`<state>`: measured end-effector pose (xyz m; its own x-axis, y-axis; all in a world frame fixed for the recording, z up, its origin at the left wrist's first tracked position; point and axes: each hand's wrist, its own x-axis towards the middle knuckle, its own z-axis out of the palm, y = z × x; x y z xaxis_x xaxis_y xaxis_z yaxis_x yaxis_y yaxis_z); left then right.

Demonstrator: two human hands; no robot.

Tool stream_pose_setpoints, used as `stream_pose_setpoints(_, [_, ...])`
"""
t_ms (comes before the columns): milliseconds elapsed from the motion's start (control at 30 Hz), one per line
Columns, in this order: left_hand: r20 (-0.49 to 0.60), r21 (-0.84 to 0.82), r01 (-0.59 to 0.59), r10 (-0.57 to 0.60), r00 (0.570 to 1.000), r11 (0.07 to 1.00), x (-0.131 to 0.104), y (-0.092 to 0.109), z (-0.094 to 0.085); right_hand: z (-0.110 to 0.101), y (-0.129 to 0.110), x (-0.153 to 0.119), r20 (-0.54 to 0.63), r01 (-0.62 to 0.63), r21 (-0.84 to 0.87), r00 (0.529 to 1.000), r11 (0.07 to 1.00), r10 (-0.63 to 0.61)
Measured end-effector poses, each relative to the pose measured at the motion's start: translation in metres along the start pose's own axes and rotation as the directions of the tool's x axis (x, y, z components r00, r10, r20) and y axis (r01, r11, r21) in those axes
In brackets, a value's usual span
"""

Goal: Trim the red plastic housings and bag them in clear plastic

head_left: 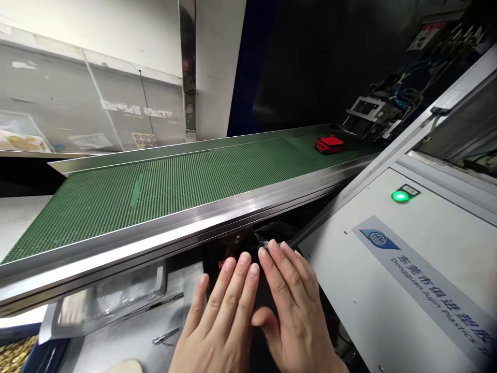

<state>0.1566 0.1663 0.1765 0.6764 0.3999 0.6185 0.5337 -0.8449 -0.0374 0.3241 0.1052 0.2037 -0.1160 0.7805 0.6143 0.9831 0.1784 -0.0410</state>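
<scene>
My left hand [225,316] is held out palm down in front of the conveyor, its fingers stretched and slightly apart, with nothing in it. Close beside it, my right hand [295,305] is also flat with straight fingers and the thumb pointing toward the left hand; it too is bare. Both are below the metal side rail [233,207] of the green conveyor belt [186,181]. Far along the belt, toward the right, sits a red and black block-like part [329,144], well out of reach of either hand.
A white machine cabinet [373,280] with a lit green button [400,196] stands at the right. Machinery [368,114] is at the belt's far end. Below the belt are a clear plastic tray [112,295], a small metal tool [165,336] and a blue bin [54,355] holding gold-coloured pieces.
</scene>
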Motion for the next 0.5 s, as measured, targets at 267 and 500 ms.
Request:
stream_pose_setpoints(267, [0.004, -0.008, 0.072, -0.072, 0.997, 0.997, 0.005, -0.001, 0.004, 0.009, -0.002, -0.001, -0.036, 0.011, -0.040, 0.999, 0.999, -0.012])
stream_pose_setpoints(500, [-0.070, -0.142, 0.099, -0.110, 0.991, 0.985, -0.007, -0.003, 0.005, 0.001, 0.008, 0.005, -0.001, 0.055, -0.075, 0.998, 0.996, -0.055])
